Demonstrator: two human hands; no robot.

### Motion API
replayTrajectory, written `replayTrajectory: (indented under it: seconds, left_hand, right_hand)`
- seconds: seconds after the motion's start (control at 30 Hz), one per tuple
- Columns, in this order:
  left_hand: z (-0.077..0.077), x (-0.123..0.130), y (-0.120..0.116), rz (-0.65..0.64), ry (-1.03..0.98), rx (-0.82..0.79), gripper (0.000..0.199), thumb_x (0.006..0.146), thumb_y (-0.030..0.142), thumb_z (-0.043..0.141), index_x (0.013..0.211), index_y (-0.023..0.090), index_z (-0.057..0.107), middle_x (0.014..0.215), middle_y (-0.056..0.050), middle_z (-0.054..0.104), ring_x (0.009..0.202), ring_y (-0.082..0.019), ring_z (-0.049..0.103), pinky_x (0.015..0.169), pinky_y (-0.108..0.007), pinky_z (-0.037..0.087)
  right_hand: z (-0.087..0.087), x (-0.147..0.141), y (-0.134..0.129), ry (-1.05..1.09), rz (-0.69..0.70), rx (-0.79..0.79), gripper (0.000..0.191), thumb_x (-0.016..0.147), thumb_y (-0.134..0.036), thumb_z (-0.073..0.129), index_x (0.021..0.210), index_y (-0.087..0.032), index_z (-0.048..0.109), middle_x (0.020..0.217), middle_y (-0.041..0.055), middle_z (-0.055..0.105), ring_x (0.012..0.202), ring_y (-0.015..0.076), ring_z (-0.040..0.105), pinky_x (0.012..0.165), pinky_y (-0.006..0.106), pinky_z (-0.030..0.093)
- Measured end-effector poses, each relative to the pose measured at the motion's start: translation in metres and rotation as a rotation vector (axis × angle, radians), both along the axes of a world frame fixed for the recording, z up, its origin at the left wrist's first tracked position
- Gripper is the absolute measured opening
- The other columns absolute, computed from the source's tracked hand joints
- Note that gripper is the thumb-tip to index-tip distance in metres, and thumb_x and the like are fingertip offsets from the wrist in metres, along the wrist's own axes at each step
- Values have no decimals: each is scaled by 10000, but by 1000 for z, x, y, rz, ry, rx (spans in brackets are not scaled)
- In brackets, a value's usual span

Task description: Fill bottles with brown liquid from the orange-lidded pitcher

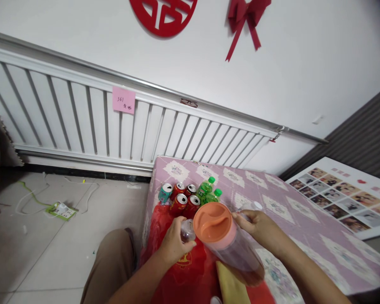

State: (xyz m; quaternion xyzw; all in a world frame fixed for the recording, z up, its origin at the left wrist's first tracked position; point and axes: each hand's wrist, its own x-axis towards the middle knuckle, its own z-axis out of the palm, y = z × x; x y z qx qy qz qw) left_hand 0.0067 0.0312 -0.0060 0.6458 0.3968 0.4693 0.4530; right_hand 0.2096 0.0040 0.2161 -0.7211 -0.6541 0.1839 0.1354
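My right hand [256, 226] grips a clear pitcher [237, 255] with an orange lid [213, 223] by its handle. The pitcher is tilted, its lid end toward my left hand, with brownish liquid inside. My left hand [174, 242] is closed around a small clear cup [187, 230] beside the lid. Whether the lid touches the cup, I cannot tell. Just beyond stand several red drink cans [179, 204], a teal can [165, 193] and two green bottles [205, 188]. Under my hands lies a shiny red cloth or bag [190, 278], with a yellow cloth [229, 283] near the pitcher.
A pink patterned cloth [278, 207] covers the table. White-capped bottle [256, 206] stands behind my right hand. A radiator [190, 131] runs along the wall; a photo board [348, 198] leans at the right. Cords and a green packet [61, 210] lie on the floor.
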Motion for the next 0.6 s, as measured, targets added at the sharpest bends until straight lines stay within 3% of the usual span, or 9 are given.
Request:
replayTrajectory:
  seconds: [0.6]
  left_hand:
    - [5, -1, -1, -7, 5, -21, 724, 604, 130, 756, 1229, 212, 400, 1239, -92, 555, 1129, -257, 558, 994, -416, 436]
  right_hand:
    - [6, -7, 0, 12, 15, 40, 432, 802, -559, 449, 548, -215, 385, 538, -45, 350, 531, 112, 332, 493, 247, 301]
